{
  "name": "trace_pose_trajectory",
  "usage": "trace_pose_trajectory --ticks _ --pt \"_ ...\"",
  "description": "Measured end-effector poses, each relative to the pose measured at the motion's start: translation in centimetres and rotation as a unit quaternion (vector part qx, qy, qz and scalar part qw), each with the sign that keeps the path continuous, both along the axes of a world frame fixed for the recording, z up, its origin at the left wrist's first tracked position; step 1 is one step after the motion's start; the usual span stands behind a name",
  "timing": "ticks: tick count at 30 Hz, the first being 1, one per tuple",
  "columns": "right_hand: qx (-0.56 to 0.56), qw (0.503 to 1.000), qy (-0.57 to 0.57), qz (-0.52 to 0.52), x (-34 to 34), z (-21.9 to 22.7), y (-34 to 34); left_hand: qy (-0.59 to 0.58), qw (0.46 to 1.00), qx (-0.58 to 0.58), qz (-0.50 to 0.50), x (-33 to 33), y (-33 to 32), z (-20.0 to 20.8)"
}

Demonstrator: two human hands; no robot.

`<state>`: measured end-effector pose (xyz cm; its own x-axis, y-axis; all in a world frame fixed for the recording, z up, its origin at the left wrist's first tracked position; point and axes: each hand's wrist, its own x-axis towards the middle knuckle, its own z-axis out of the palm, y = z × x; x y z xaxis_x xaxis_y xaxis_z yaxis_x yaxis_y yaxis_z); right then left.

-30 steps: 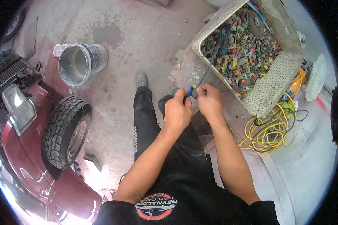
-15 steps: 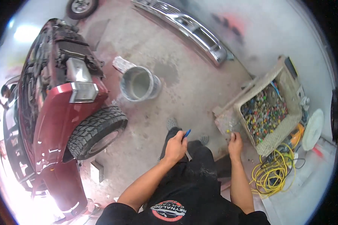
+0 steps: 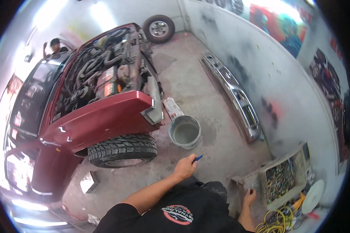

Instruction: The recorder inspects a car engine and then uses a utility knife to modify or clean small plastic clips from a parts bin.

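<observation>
My left hand (image 3: 185, 167) is closed around a slim blue pen-like tool (image 3: 198, 158), whose end sticks out past my thumb; the rest is hidden in the fist. It hovers in front of my body, below a bucket (image 3: 186, 132) of greyish liquid. On the right, my right hand (image 3: 249, 197) is closed with its fingertips pinched together, beside the left edge of a beige bin (image 3: 272, 205). A dark spot shows at those fingertips, too small to name. Many small coloured pieces (image 3: 280, 175) fill the bin.
To the left stands a red vehicle (image 3: 105, 120) with its engine bay exposed and front tire (image 3: 122, 151) turned out. A chrome bumper (image 3: 237, 95) lies along the wall; a loose wheel (image 3: 158, 29) leans far back. Yellow cable (image 3: 278, 221) coils near the bin. Another person (image 3: 56, 46) is behind the vehicle.
The view has tilted up and swung left, showing more of the vehicle and wall. My left hand still grips the blue tool; my right hand stays pinched beside the bin.
</observation>
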<state>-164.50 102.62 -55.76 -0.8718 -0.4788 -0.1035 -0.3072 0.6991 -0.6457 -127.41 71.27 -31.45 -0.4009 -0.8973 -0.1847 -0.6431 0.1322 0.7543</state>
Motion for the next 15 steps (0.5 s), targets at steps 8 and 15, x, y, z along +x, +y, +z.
trace_pose_trajectory --ticks 8,15 --pt "0.006 0.993 0.018 0.120 4.1 3.9 -6.5 0.064 0.990 0.034 0.125 1.5 1.9 2.8" --pt "-0.124 0.959 -0.124 0.224 6.0 10.3 -16.1 0.105 0.978 0.104 0.148 -3.4 3.2 3.3"
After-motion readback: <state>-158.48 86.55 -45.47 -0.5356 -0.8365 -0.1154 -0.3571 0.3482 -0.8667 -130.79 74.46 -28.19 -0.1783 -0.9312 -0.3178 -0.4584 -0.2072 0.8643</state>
